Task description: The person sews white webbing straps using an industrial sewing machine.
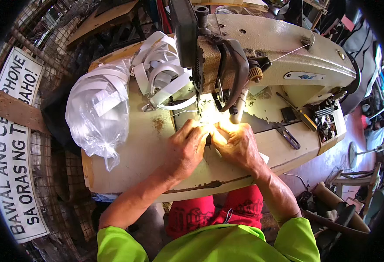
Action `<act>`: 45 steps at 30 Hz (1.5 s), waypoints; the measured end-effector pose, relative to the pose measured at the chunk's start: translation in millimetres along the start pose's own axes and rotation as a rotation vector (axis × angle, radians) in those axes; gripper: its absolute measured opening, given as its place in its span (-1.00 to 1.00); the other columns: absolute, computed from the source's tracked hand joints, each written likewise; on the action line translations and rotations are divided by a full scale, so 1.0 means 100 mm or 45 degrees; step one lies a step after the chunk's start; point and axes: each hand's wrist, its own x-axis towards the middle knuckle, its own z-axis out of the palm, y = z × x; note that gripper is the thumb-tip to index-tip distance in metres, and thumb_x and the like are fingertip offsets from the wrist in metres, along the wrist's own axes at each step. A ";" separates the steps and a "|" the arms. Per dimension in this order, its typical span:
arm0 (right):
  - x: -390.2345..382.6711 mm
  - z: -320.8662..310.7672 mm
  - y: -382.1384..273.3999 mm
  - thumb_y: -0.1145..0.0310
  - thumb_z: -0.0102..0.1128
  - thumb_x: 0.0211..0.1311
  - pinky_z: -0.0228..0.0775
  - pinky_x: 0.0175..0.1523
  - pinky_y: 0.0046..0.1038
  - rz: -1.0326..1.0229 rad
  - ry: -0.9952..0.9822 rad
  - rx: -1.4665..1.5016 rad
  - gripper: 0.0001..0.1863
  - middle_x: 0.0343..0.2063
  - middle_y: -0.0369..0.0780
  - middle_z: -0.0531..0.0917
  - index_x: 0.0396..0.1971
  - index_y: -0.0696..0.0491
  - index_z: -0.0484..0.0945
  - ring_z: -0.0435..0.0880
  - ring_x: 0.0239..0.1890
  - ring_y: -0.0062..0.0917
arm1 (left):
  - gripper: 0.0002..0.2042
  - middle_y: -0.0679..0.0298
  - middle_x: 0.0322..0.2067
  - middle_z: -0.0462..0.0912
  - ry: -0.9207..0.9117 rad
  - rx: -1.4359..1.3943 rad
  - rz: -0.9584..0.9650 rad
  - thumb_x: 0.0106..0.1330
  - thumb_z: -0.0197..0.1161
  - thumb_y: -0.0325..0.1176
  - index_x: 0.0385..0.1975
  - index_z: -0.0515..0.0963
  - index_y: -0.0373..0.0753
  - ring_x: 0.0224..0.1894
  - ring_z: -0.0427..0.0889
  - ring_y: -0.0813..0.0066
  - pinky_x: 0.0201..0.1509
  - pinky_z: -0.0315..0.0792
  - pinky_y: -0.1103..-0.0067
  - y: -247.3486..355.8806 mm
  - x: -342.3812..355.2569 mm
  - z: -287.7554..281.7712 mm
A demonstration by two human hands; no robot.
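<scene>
An industrial sewing machine [261, 48] stands on a worn, pale table [141, 135]. Under the bright glare by its needle, my left hand [186, 146] and my right hand [236, 145] meet with fingers pinched together. Glare and the fingers hide what they hold. Just left of the needle lies a loose heap of looped white strips [159, 65], with a thread running from there toward my left hand. Beyond that, a knotted clear plastic bag [98, 109] is filled with white pieces.
Thread snips [287, 135] and a long-handled tool [306, 120] lie right of my hands. A small box [328, 133] of metal parts sits at the table's right end. Wire mesh with a white sign [13, 144] rises at left; a fan [353, 153] stands at right.
</scene>
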 end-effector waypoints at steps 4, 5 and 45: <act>-0.03 0.06 0.02 0.41 0.22 0.16 0.39 -0.44 -0.29 -0.011 0.067 -0.109 -0.87 -0.60 -0.02 0.57 -0.37 0.16 0.56 0.58 -0.58 -0.15 | -0.85 0.18 -0.40 0.56 -0.024 -0.105 -0.039 0.17 0.26 -0.65 -0.28 0.58 -0.32 -0.36 0.62 0.28 -0.30 0.49 0.49 -0.02 -0.01 -0.01; -0.03 0.07 0.07 0.40 0.22 0.18 0.41 -0.42 -0.27 -0.061 0.048 -0.124 -0.87 -0.56 -0.02 0.58 -0.33 0.15 0.56 0.59 -0.54 -0.12 | -0.85 0.18 -0.40 0.56 -0.025 -0.107 -0.037 0.17 0.26 -0.65 -0.28 0.58 -0.32 -0.36 0.62 0.28 -0.30 0.49 0.49 -0.01 0.00 -0.02; -0.23 0.15 0.09 0.47 0.33 0.07 0.33 -0.24 -0.32 -0.226 0.391 -0.443 -0.83 -0.40 -0.17 0.64 -0.30 0.09 0.60 0.55 -0.41 -0.26 | -0.89 0.16 -0.41 0.62 -0.294 -0.629 -0.470 0.24 0.22 -0.50 -0.28 0.61 -0.36 -0.48 0.62 0.50 -0.39 0.46 0.55 -0.32 -0.03 -0.09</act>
